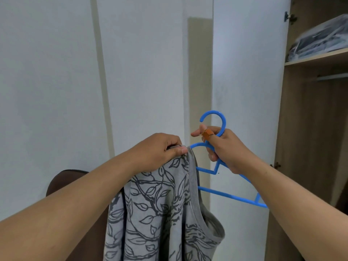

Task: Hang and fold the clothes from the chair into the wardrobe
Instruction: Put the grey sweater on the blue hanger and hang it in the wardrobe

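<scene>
Wardrobe open rightward; left hand pinches top, right hand grips hanger.

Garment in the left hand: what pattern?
Grey garment with dark leaf-and-vine print, clearest in the head view.

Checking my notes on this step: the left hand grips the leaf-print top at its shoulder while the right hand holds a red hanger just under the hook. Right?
Not quite: the hanger is blue, as the head view shows. The left hand does grip the top, and the right hand holds below the hook.
</scene>
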